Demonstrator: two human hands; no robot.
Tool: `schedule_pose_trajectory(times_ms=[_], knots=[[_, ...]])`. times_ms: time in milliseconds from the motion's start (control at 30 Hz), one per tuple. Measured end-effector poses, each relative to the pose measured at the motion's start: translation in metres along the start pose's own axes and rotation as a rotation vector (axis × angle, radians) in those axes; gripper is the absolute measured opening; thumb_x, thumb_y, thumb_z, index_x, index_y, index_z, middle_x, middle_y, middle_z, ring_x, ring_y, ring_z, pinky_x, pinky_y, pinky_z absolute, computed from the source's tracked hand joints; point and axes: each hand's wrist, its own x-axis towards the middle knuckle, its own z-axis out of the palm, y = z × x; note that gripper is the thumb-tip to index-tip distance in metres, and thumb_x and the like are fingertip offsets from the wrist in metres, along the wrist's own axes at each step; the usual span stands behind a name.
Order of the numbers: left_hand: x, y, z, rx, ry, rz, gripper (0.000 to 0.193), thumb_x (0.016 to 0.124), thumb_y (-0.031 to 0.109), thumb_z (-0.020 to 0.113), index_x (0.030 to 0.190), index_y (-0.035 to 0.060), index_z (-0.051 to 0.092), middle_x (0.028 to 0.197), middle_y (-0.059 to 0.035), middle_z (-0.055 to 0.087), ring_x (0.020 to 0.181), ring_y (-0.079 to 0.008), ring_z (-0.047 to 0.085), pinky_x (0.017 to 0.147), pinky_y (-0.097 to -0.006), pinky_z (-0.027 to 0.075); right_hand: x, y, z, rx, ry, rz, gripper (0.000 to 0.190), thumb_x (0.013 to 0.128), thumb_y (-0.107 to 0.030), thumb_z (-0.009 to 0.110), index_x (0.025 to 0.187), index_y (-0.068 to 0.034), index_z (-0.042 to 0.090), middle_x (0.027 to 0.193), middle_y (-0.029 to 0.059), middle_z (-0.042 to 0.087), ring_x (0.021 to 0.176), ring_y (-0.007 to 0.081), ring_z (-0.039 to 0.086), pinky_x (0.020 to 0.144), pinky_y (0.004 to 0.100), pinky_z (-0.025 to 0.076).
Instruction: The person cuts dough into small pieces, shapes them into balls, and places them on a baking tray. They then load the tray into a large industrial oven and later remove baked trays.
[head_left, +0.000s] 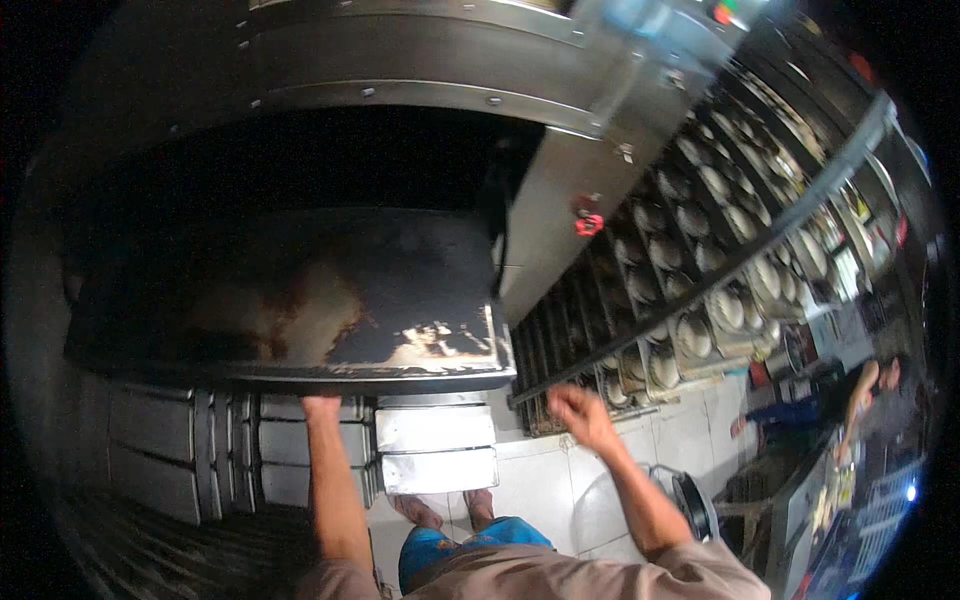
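Note:
In front of me a dark, scorched metal oven door (300, 292) lies folded down below a black oven opening (315, 157). My left hand (321, 405) is at the underside of its front edge; the fingers are hidden beneath it, so its grip cannot be told. My right hand (581, 416) is off to the right of the door's corner, beside the lower end of a rack's metal post, with its fingers curled and blurred. Whether it touches the post or holds anything cannot be told.
At the right stands a tall rack (652, 262) with trays of pale dough pieces. A red valve knob (589, 224) sticks out beside the opening. Metal tins (436, 429) lie low under the door. A co-worker (862, 397) is at a table, far right.

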Motion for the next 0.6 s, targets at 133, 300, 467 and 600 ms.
schedule_pose_trajectory(times_ms=[133,300,467,600], knots=[[-0.010,0.013,-0.003,0.199,-0.026,0.123,0.039,0.104,0.039,0.059,0.127,0.0091,0.065,0.126,-0.0109,0.068,0.115,-0.0296,0.064,0.101,-0.0522,0.052,0.111,-0.085,-0.079,-0.067,0.365,-0.325,0.028,0.103,-0.025,0.065,0.105,0.002,0.070,0.094,0.0133,0.072,0.087,0.0179,0.067,0.079,0.0346,0.054],[-0.075,-0.015,-0.019,0.589,0.158,0.002,0.045,0.102,0.040,0.064,0.135,0.0098,0.058,0.134,-0.0083,0.062,0.117,-0.0274,0.063,0.101,-0.0463,0.050,0.244,-0.104,-0.197,0.371,0.562,-0.088,0.059,0.104,-0.056,0.055,0.103,0.001,0.069,0.082,0.0111,0.072,0.069,0.0200,0.069,0.065,0.0364,0.055],[-0.160,-0.026,-0.156,0.816,0.316,-0.137,0.045,0.098,0.041,0.068,0.134,0.0141,0.057,0.121,-0.0067,0.068,0.099,-0.0257,0.068,0.082,-0.0416,0.055,0.295,-0.155,-0.215,0.386,0.368,0.083,0.041,0.101,-0.049,0.063,0.097,-0.009,0.069,0.075,0.0015,0.065,0.065,0.0160,0.063,0.062,0.0316,0.050],[-0.228,-0.044,-0.205,0.957,0.384,-0.218,0.031,0.097,0.039,0.071,0.110,0.0116,0.065,0.094,-0.0018,0.068,0.076,-0.0159,0.066,0.062,-0.0319,0.052,0.301,-0.146,-0.216,0.442,0.434,0.104,0.027,0.098,-0.038,0.070,0.083,-0.016,0.065,0.063,-0.0047,0.054,0.051,0.0111,0.053,0.049,0.0282,0.041]])
